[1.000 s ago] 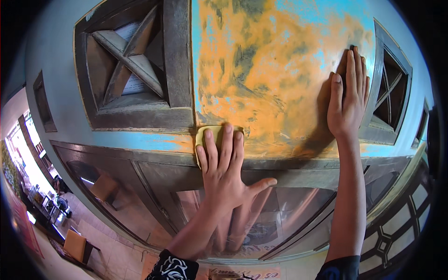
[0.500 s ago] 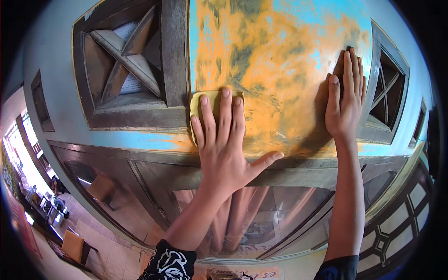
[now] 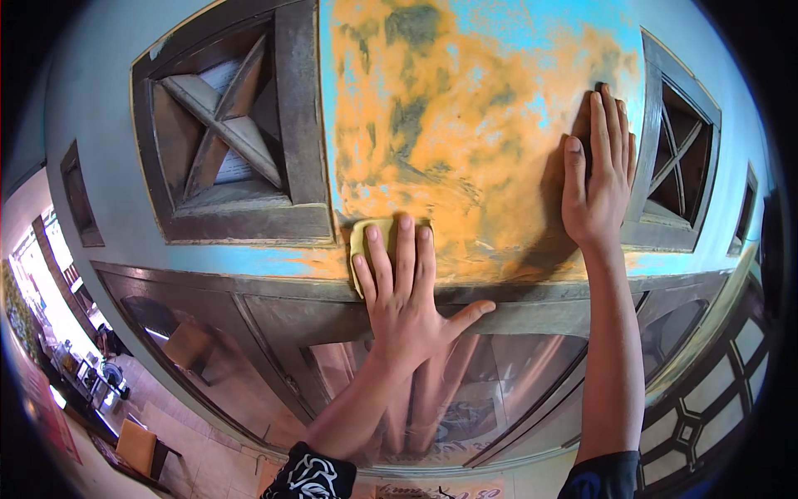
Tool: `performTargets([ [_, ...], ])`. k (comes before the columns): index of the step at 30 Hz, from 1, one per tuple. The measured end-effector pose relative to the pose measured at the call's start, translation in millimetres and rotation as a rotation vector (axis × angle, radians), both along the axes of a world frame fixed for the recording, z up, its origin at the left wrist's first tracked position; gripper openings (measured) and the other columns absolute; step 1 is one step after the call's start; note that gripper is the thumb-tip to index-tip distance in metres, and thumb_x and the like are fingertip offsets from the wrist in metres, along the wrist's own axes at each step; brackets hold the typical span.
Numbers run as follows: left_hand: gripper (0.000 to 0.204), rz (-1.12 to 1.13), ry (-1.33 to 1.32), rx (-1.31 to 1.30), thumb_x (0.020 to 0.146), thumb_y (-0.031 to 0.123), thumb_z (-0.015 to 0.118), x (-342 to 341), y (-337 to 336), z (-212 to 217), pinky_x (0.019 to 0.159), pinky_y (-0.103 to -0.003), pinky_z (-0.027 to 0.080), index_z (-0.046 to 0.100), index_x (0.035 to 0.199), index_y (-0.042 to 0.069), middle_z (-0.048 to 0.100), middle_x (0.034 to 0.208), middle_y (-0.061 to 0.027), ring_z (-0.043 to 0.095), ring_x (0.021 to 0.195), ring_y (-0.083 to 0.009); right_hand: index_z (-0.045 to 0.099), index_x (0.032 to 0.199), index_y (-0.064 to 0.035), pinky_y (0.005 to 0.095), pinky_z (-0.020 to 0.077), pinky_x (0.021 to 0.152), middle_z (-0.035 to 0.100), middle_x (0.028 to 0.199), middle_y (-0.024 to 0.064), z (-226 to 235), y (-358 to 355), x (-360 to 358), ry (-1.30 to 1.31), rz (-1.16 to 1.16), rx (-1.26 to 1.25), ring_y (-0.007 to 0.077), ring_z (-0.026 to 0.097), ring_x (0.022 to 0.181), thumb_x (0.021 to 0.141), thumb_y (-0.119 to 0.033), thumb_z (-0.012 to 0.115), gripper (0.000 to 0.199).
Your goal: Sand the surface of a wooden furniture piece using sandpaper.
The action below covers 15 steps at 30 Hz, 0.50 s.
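My left hand [image 3: 407, 312] holds a yellow sheet of sandpaper [image 3: 359, 241] flat against the wall under its outstretched fingers, with the thumb out to the right. The sheet's lower part reaches the ledge above the dark wooden frame, and most of it is hidden by the fingers. Around it the wall panel [image 3: 465, 166] is patchy with orange, light blue and dark grey. Higher up on the right, my right hand [image 3: 600, 187] lies open and empty on the panel, its palm side hidden, next to the right vent.
Wooden vents with crossed slats flank the panel, one at the left [image 3: 307, 125] and one at the right [image 3: 702, 166]. A dark wooden ledge [image 3: 532, 295] runs below, above glazed panes with pinkish curtains behind [image 3: 449, 382]. A chair [image 3: 137, 445] stands at lower left.
My left hand has slid down the wall with the sandpaper, from the orange area to the ledge. My right hand keeps its place on the panel. The view has shifted slightly.
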<state>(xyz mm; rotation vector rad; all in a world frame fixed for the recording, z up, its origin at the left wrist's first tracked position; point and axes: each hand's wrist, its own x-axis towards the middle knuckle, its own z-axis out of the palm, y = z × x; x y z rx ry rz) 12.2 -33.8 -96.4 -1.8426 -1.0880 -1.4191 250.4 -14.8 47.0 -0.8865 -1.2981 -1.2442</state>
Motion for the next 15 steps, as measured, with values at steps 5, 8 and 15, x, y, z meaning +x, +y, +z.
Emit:
performTargets([
  [5,0.118,0.057,0.031,-0.003,0.087,0.085,0.056,4.5,2.0,27.4,0.126,-0.064,0.004,0.034,0.162,-0.004,0.03,0.171,-0.0213,0.018,0.159,-0.0504,0.044,0.161,-0.0068,0.0479,0.0198,0.128,0.042,0.167,0.01,-2.3,2.9,2.7,-0.003,0.014,-0.011,0.0333,0.031,0.158,0.112,-0.037,0.042,0.057],
  [8,0.119,0.036,0.016,0.025,0.087,0.084,0.057,14.1,3.2,-0.6,0.126,-0.064,0.003,0.032,0.162,-0.005,0.026,0.172,-0.0239,0.014,0.16,-0.0506,0.046,0.159,-0.0075,0.0476,0.0221,0.127,0.043,0.166,0.0117,-1.9,1.5,5.1,-0.02,0.009,-0.007,0.0339,0.034,0.157,0.108,-0.031,0.049,0.056],
  [15,0.13,0.118,0.076,0.002,0.081,0.088,0.058,29.9,5.1,31.7,0.125,-0.066,0.001,0.026,0.163,-0.007,0.019,0.173,-0.029,0.009,0.16,-0.0523,0.045,0.16,-0.0085,0.0486,0.0232,0.127,0.042,0.167,0.0131,10.1,-0.7,14.6,-0.061,-0.008,-0.033,0.0345,0.034,0.157,0.109,-0.033,0.05,0.057],
])
